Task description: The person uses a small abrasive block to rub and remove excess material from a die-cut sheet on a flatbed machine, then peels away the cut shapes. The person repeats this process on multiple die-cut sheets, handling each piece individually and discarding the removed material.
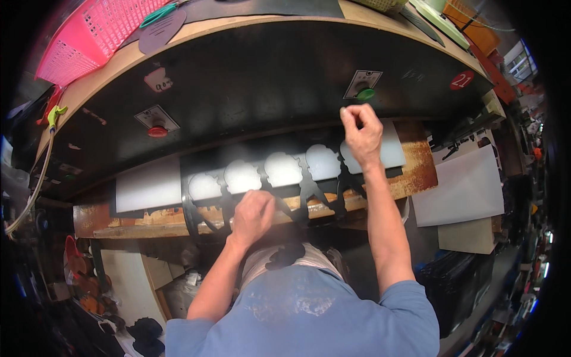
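Left hand (253, 215) closed, gripping near edge of black cut-out sheet (297, 184) lying on white-lit press bed. Right hand (361, 134) pinched shut at sheet's far right end. Beyond: green button (366, 93), red button (157, 131), pink basket (89, 35).

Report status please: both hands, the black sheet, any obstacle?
Left hand gripping black cut-out sheet at near edge. Right hand closed, at sheet's far right end below green button. Nothing blocking.

black sheet (309, 184) with a row of rounded cutouts, lying flat across the white lit press bed.
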`<state>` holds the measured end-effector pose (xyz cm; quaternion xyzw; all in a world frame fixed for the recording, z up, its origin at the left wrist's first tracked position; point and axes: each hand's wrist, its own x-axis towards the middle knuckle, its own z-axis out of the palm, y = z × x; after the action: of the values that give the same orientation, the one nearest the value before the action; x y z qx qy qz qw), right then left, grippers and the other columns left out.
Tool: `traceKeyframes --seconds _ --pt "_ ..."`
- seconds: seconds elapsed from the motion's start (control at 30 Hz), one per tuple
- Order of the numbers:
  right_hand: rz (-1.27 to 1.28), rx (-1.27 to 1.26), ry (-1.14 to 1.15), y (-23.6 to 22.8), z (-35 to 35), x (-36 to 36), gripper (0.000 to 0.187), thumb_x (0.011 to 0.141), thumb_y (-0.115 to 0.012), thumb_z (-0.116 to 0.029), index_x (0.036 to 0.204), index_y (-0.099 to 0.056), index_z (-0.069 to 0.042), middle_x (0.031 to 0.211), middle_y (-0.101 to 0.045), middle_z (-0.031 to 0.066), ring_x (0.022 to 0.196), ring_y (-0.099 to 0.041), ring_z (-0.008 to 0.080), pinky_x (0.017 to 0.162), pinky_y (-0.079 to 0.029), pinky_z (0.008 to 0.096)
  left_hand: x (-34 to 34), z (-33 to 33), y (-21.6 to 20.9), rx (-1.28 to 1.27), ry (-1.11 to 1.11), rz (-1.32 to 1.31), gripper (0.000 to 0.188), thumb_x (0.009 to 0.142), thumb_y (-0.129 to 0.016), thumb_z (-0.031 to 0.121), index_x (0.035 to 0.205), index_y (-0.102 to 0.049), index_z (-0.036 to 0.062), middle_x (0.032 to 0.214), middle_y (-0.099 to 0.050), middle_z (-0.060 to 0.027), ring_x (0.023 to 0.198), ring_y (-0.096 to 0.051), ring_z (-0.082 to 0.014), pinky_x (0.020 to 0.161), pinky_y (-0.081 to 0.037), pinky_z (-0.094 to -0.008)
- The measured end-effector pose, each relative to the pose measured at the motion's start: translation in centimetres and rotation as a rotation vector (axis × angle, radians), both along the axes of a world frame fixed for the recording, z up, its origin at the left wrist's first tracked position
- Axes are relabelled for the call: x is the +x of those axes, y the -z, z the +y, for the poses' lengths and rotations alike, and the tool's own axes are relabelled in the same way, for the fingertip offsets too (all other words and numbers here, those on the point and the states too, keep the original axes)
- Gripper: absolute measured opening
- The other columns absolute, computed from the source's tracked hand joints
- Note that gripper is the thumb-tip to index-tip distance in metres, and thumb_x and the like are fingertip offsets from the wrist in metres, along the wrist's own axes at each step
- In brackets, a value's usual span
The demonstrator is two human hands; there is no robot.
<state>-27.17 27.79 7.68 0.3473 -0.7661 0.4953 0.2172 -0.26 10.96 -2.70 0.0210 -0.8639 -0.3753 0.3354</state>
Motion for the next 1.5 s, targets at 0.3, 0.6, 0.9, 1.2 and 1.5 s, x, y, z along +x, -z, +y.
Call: traceKeyframes --seconds 0.3,0.6,0.9,1.2,1.5 --pt "-0.088 0.207 0.005 8.6 4.2 7.9 0.008 0.092 -0.079 -0.008 0.089 -0.072 -0.004 0.075 -0.063 0.0076 0.059 -0.06 0.0174 0.057 -0.049 0.0343 1.0 2.0 0.4 0.07 -0.225 -0.171 0.025 0.096 -0.074 0.005 0.119 -0.065 0.0038 0.118 -0.064 -0.0193 0.094 -0.07 -0.0386 0.079 -0.058 -0.0468" --pt "-0.176 0.117 -0.007 8.8 4.3 7.5 0.008 0.091 -0.081 -0.007 0.091 -0.073 -0.003 0.073 -0.059 0.0051 0.058 -0.056 0.015 0.058 -0.048 0.0315 0.5 2.9 0.8 0.121 -0.305 -0.202 0.021 0.097 -0.073 0.005 0.116 -0.064 0.0044 0.117 -0.064 -0.0175 0.09 -0.071 -0.0366 0.074 -0.059 -0.0454" --pt "-0.225 0.069 0.048 8.2 3.7 5.9 0.021 0.089 -0.083 -0.008 0.107 -0.075 0.0 0.091 -0.065 0.0108 0.077 -0.064 0.0236 0.071 -0.054 0.0361 1.3 3.0 0.6 0.136 -0.302 -0.263 0.023 0.097 -0.072 0.006 0.118 -0.064 0.0056 0.117 -0.063 -0.0168 0.093 -0.07 -0.0382 0.077 -0.059 -0.0484" --pt "0.061 0.466 0.055 9.2 -5.2 1.1 0.073 0.074 -0.093 -0.039 0.131 -0.068 0.0 0.132 -0.058 0.0279 0.118 -0.055 0.0453 0.103 -0.049 0.0527 -1.3 -5.7 -3.0 0.016 -0.287 -0.227 0.018 0.097 -0.072 0.002 0.115 -0.069 0.0001 0.111 -0.072 -0.021 0.102 -0.071 -0.0397 0.089 -0.058 -0.0448" --pt "-0.509 0.168 -0.111 6.1 -3.0 -2.9 0.074 0.07 -0.093 -0.025 0.137 -0.07 -0.003 0.149 -0.058 0.0192 0.136 -0.058 0.0344 0.116 -0.048 0.0436 -6.2 -11.3 0.2 -0.151 -0.471 -0.221 0.022 0.096 -0.073 0.003 0.118 -0.073 0.0036 0.133 -0.068 -0.0136 0.127 -0.063 -0.0341 0.106 -0.052 -0.0442"
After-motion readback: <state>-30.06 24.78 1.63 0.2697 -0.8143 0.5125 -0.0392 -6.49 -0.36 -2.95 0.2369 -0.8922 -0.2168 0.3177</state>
